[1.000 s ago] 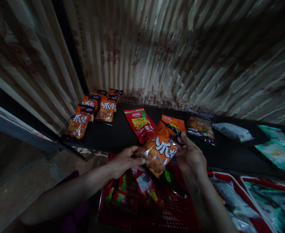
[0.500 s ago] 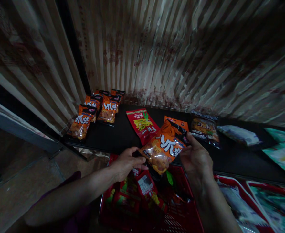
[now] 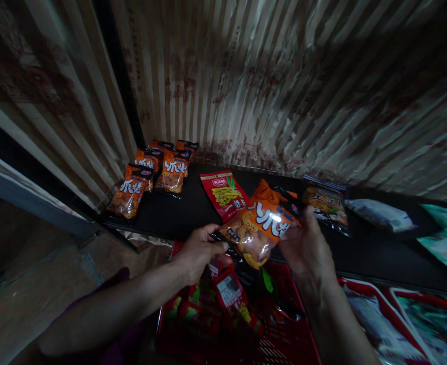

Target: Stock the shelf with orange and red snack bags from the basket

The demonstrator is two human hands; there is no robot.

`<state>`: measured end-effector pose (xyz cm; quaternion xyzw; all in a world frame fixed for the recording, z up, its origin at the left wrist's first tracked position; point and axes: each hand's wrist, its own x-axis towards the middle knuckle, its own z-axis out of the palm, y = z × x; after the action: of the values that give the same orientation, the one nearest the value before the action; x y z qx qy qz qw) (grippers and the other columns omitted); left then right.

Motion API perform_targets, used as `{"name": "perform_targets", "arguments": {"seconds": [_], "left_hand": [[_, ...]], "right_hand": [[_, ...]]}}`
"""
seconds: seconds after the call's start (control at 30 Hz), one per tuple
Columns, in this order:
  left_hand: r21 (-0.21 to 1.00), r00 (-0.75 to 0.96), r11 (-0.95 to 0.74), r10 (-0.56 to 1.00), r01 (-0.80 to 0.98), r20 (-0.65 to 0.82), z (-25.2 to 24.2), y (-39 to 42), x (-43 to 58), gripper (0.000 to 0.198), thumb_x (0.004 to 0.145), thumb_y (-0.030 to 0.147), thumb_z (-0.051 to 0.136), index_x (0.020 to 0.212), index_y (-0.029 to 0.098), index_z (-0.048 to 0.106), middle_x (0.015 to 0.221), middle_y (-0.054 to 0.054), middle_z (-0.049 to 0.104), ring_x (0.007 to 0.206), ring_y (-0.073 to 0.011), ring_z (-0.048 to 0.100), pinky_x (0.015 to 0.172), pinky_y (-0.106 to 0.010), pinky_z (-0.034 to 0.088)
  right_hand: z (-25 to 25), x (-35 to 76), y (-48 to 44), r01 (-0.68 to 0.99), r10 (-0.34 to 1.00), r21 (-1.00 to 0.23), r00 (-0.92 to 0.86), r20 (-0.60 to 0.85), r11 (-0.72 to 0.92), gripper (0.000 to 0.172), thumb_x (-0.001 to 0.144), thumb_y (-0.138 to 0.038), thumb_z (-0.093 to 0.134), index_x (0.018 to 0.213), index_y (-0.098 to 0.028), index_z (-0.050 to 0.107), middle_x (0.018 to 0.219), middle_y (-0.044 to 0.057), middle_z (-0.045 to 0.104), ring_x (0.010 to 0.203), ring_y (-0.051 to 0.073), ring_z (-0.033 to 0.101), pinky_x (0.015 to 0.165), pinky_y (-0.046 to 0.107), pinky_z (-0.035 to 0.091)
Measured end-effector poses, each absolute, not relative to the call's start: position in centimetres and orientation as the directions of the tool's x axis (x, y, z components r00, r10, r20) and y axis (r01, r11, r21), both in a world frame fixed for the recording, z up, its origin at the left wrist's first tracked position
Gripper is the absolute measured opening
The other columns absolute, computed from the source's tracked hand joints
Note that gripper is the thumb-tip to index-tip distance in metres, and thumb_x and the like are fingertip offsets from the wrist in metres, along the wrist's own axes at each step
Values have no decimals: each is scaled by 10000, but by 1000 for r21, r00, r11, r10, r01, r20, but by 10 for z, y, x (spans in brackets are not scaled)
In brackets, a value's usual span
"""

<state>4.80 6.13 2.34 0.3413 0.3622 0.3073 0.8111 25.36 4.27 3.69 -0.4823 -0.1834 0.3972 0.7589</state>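
Observation:
An orange and black snack bag (image 3: pixel 259 228) with white lettering is held tilted above a red basket (image 3: pixel 310 339). My left hand (image 3: pixel 200 253) pinches its lower left corner between thumb and fingers. At the bag's right end is my right hand (image 3: pixel 307 248), thumb up by the black top edge and fingers partly hidden behind it. Just behind the held bag, a red snack pouch (image 3: pixel 221 191) lies on the black shelf (image 3: pixel 185 218). Inside the basket are several red packets (image 3: pixel 229 289), partly in shadow.
Several matching orange bags (image 3: pixel 172 170) stand at the shelf's left end. To the right lie a dark-topped snack bag (image 3: pixel 326 200), a white packet (image 3: pixel 381 214) and green packets (image 3: pixel 446 243). More filled baskets (image 3: pixel 385 319) sit at lower right. A pleated curtain (image 3: pixel 223 91) hangs behind.
The held bag has tipped slightly and shifted a little to the right, and my right hand's thumb has lifted along its top edge. The view has moved slightly.

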Motion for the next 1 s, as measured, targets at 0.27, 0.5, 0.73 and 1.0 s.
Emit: {"name": "perform_targets", "arguments": {"seconds": [0.27,0.5,0.73,1.0], "left_hand": [[684,316,515,857,-517,-407,42,73,46,260,618,65,706,851,135,614,750,-2,618,609,-82,571,536,-192,475],[760,212,435,900,-483,-381,33,71,48,303,619,159,719,906,144,623,791,-4,640,595,-65,526,464,-169,332],[795,217,425,905,-433,-366,30,65,53,321,609,196,718,918,172,632,792,11,640,610,-64,509,515,-176,323],[823,229,423,905,-380,-359,31,63,55,296,599,182,674,887,161,608,760,22,614,520,-46,427,467,-176,312]], "right_hand": [[43,208,32,-480,855,-877,441,-274,-33,542,584,-546,783,1003,-225,662,971,56,709,896,160,655,736,237,547],[33,177,29,-525,859,-849,407,-310,-57,383,546,-329,851,884,-237,696,878,-14,717,745,120,655,743,261,556],[29,171,30,-548,845,-836,448,-292,1,429,522,-265,862,919,-271,699,881,-46,720,744,83,641,730,206,546],[26,173,31,-568,829,-822,476,-293,35,453,542,-219,851,961,-287,695,795,-58,710,720,89,645,729,222,544]]}}
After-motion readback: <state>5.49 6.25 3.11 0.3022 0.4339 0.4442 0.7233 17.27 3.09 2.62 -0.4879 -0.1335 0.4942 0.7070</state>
